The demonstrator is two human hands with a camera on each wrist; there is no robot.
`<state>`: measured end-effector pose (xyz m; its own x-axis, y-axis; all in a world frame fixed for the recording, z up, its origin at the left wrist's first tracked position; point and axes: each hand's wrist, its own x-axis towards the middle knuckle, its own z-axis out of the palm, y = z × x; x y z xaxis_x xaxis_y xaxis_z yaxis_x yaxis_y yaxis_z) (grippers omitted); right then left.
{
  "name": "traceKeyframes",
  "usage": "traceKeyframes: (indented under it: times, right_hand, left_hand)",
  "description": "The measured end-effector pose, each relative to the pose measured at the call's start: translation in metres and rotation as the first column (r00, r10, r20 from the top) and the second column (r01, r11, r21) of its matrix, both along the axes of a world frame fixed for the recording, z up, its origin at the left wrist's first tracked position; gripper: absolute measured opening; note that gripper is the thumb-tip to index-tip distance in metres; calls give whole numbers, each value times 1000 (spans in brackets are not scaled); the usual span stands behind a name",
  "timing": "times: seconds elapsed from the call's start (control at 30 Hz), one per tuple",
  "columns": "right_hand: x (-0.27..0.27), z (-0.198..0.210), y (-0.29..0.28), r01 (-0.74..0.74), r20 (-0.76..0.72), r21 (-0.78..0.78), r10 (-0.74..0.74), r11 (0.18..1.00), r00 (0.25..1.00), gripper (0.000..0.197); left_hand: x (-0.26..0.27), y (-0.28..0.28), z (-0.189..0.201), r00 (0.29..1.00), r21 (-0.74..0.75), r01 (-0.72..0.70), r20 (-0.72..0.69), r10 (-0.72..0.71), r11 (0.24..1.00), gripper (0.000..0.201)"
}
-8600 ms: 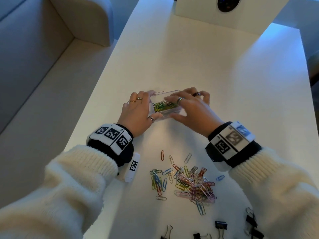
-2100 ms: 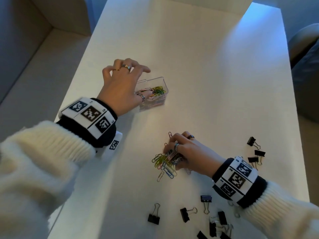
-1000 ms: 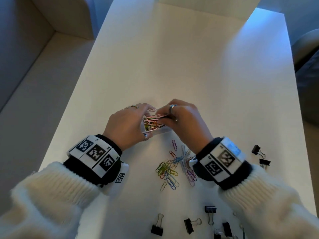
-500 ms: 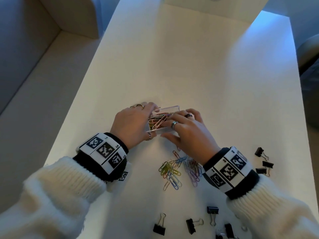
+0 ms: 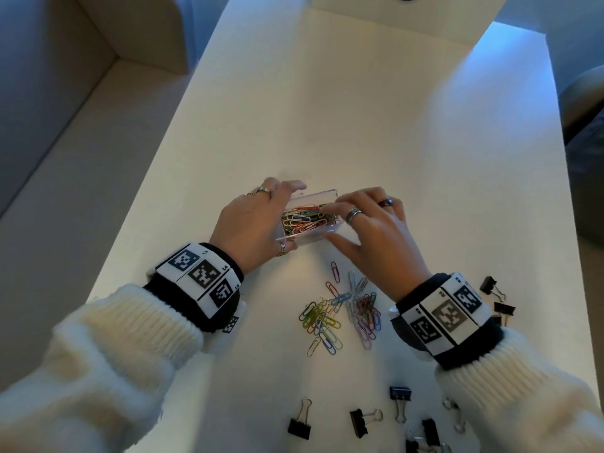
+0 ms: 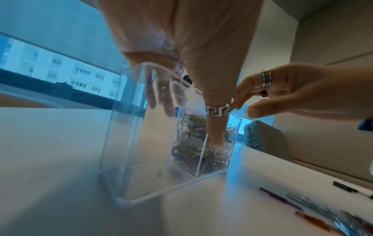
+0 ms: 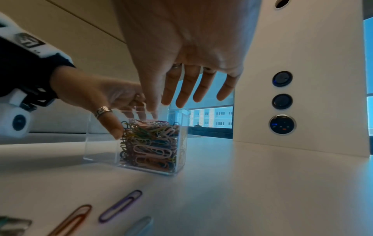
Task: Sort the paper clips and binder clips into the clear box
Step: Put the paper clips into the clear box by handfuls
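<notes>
A clear box (image 5: 330,195) stands on the white table (image 5: 327,109); its right compartment is packed with coloured paper clips (image 7: 151,143), its left compartment (image 7: 101,143) is empty. My left hand (image 5: 255,220) grips the box from the left, thumb (image 6: 216,127) on the near wall, fingers behind the far wall. Above the filled compartment, my right hand (image 5: 366,220) hovers with straight fingers (image 7: 185,89), its index tip and thumb touching the clips. Loose paper clips (image 5: 340,308) lie just in front of the box. Black binder clips (image 5: 359,420) lie nearer me, with more (image 5: 496,295) by my right wrist.
A white unit with round buttons (image 7: 282,102) stands at the table's far end. A pale sofa (image 5: 65,93) runs along the left of the table. Single paper clips (image 7: 121,206) lie between the box and the pile.
My right hand carried a bunch of paper clips from the pile to the box, let them go into the right compartment, and has now spread its fingers. My left hand keeps holding the box.
</notes>
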<state>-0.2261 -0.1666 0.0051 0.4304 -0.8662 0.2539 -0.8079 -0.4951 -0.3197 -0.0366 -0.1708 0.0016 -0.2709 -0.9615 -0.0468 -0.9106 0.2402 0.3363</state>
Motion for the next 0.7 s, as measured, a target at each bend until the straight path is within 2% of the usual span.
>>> traceKeyframes:
  times: [0.07,0.13,0.2,0.33,0.47,0.53,0.7]
  right_hand:
    - [-6,0,0,28,-13,-8,-28,1000,1000,34]
    - [-10,-1,-1,22,-51,22,-21,1000,998,36]
    - [-11,-3,-2,19,-90,54,-14,998,996,35]
    - [-8,-7,-4,26,-165,104,-9,994,986,33]
    - [-4,-2,-9,27,-147,82,-14,996,989,29]
    - [-2,-1,-12,45,-128,61,-37,997,991,30]
    - [3,-4,-17,60,-186,65,-47,996,981,28]
  left_hand:
    - [4,6,-1,998,-117,30,-59,-37,993,80]
    - [10,14,-5,1000,-223,17,-8,-19,975,75]
    - [13,23,-10,998,-261,-2,60,18,965,67]
    - [12,30,-18,994,-231,-25,102,49,973,53]
    - [8,25,-17,995,-217,-53,73,70,975,44]
    - [8,21,-17,994,-226,-69,66,86,972,48]
    - [4,17,-15,991,-205,-85,86,105,975,66]
